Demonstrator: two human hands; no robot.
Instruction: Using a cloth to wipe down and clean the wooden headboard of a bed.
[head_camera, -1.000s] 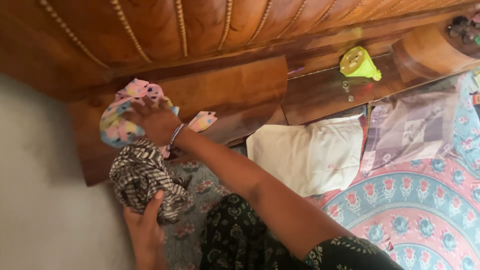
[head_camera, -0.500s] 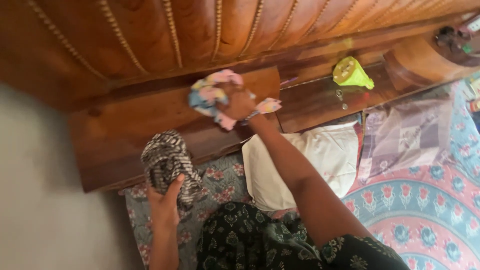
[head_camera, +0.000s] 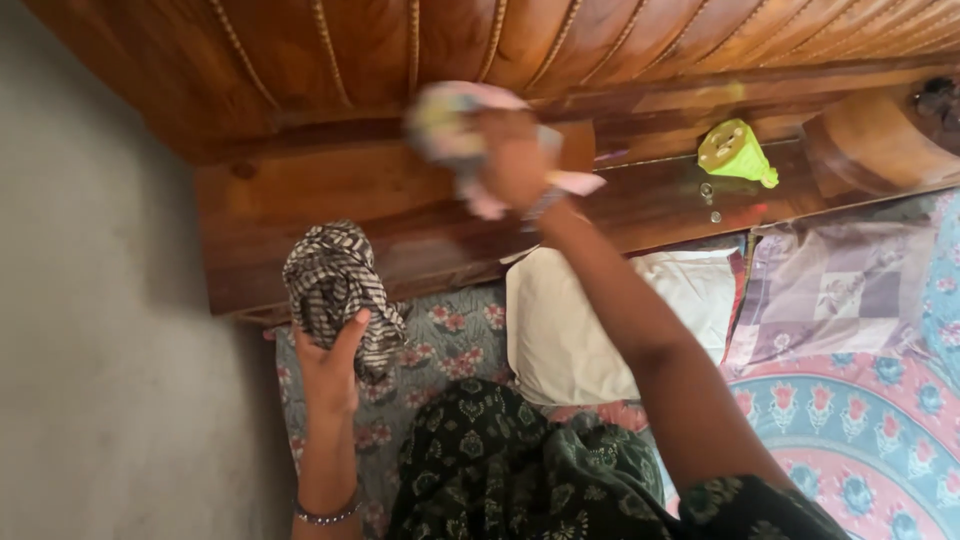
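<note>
My right hand (head_camera: 515, 160) is raised in front of the wooden headboard (head_camera: 420, 50), gripping a bunched pastel cloth (head_camera: 450, 125) with pink, blue and yellow patches; both are motion-blurred. My left hand (head_camera: 330, 370) holds a crumpled black-and-white striped cloth (head_camera: 335, 285) low at the left, just over the flowered bed sheet (head_camera: 450, 340) and in front of the headboard's lower wooden ledge (head_camera: 300, 220).
A white pillow (head_camera: 570, 320) lies against the headboard, with a purple patchwork pillow (head_camera: 840, 300) to its right. A lime-green plastic object (head_camera: 735, 153) and small metal bits sit on the glossy shelf (head_camera: 660, 200). A grey wall (head_camera: 100, 300) runs along the left.
My right hand carried the pastel cloth from the left end of the ledge to the right and upward. The left hand kept hold of the striped cloth, lifting it slightly.
</note>
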